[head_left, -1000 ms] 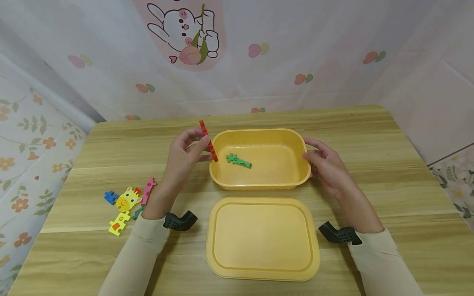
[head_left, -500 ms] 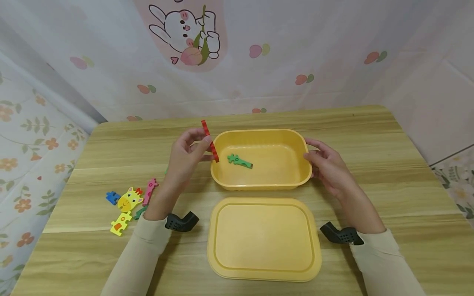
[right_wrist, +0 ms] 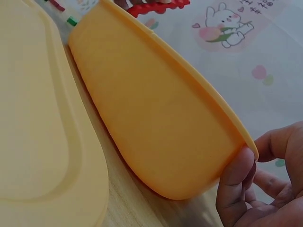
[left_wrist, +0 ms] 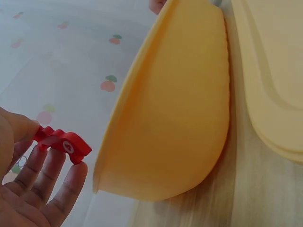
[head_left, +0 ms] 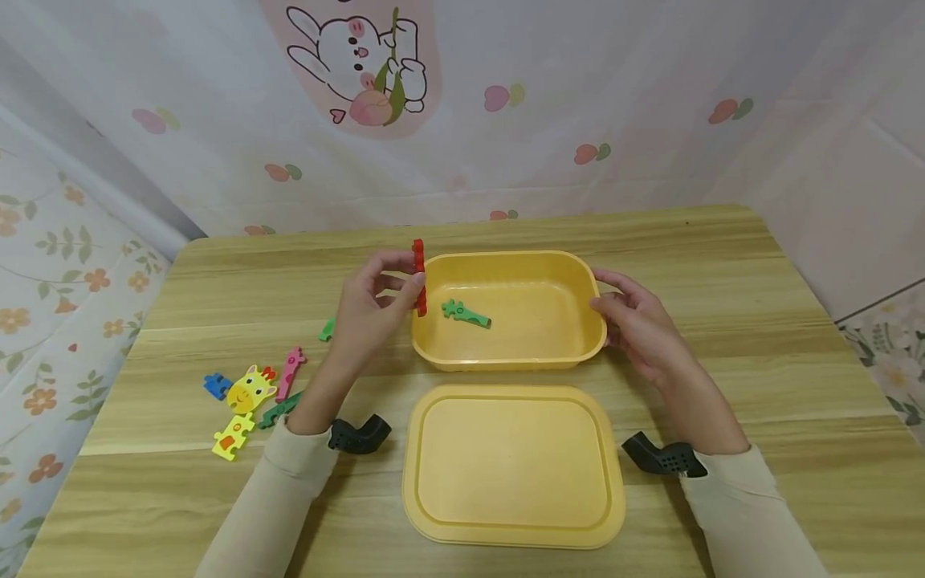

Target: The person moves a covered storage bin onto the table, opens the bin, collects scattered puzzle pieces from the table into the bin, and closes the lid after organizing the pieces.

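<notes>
My left hand (head_left: 376,309) pinches a red puzzle piece (head_left: 420,277) on edge at the left end of a yellow plastic box (head_left: 506,365). In the left wrist view, that red puzzle piece (left_wrist: 64,143) has wavy edges and a white circle with a mark in it. At the box's other end, my right hand (head_left: 636,321) grips the rim between thumb and fingers, as the right wrist view shows with the thumb (right_wrist: 236,175) on the wall. Inside the box, toward the left, lies a green puzzle piece (head_left: 466,314).
The matching yellow lid (head_left: 513,466) lies flat in front of the box. Left of my left arm are a giraffe-head piece (head_left: 250,390), a blue piece (head_left: 217,386), a yellow piece (head_left: 234,436), a pink piece (head_left: 290,374), a dark green piece (head_left: 280,410) and a light green piece (head_left: 328,330).
My left hand has shifted slightly right with the red puzzle piece, which has turned more upright in the head view. More of the green pieces beside that arm shows. The right hand keeps its place.
</notes>
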`<state>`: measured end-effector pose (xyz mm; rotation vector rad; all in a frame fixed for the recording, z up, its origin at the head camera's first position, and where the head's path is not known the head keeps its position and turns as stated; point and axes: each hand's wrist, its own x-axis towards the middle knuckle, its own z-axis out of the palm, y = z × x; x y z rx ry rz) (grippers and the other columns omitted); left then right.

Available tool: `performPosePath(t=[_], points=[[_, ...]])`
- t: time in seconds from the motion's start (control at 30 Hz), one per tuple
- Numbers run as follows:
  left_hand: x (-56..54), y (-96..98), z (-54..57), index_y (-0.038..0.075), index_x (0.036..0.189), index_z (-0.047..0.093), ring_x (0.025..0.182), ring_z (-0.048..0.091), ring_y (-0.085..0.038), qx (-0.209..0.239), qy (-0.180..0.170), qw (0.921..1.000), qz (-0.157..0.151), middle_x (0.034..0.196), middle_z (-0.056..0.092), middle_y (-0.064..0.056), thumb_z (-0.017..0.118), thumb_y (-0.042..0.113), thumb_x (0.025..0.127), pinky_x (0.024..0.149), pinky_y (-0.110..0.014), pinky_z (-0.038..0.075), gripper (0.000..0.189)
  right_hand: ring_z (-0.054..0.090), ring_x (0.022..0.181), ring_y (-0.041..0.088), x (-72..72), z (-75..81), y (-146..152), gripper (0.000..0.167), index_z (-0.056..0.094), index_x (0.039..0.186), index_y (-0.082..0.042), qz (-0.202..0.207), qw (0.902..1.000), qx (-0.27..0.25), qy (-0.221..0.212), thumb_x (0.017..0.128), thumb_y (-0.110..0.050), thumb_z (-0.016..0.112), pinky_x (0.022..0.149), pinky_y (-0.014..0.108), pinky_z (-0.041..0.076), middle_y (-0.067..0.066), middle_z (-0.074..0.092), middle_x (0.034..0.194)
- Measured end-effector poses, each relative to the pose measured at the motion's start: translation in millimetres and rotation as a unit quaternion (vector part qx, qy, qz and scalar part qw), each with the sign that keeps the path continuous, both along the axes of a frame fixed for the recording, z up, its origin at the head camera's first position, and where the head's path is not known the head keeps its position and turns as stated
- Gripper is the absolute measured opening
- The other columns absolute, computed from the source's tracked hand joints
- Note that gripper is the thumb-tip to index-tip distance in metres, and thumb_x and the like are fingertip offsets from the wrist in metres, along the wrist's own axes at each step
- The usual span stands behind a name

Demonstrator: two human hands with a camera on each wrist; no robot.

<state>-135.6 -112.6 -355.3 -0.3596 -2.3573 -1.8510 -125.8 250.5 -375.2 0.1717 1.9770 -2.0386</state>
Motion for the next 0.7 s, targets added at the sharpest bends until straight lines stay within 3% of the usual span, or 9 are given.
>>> performPosePath(t=[0.33,0.53,0.7], points=[[1.3,2.8,-2.7,0.005,0.128,0.068,0.094,0.071,-0.024,-0.040,0.019,0.9990,0.010,0.122,0.071,-0.012,0.074,0.012,0.100,0.075,-0.021,0.063,0.029,0.061,0.066,0.008,-0.7,-1.0,0.6,0.061,0.036,0.163,-0.009,0.003,1.0000,-0.001,0.002,0.107,-0.014,0.060,0.059,0.021,0.053,-0.006,0.073,0.099],[2.5,4.9,-3.4,0.006,0.125,0.071,0.097,0.072,-0.029,-0.066,0.034,0.9972,0.012,0.123,0.073,-0.010,0.075,0.013,0.099,0.082,-0.036,0.066,0.028,0.061,0.066,0.009,-1.0,-1.8,1.6,0.062,0.035,0.163,-0.009,0.005,1.0000,0.000,0.004,0.107,-0.014,0.060,0.059,0.021,0.053,-0.006,0.073,0.099],[4.7,8.3,-3.8,0.006,0.123,0.074,0.094,0.073,-0.027,-0.088,0.069,0.9937,0.010,0.121,0.073,-0.010,0.076,0.011,0.098,0.084,-0.048,0.066,0.026,0.062,0.066,0.008,-0.4,-1.8,1.6,0.061,0.035,0.162,-0.008,0.005,1.0000,-0.005,0.004,0.107,-0.014,0.060,0.059,0.021,0.054,-0.006,0.074,0.098]])
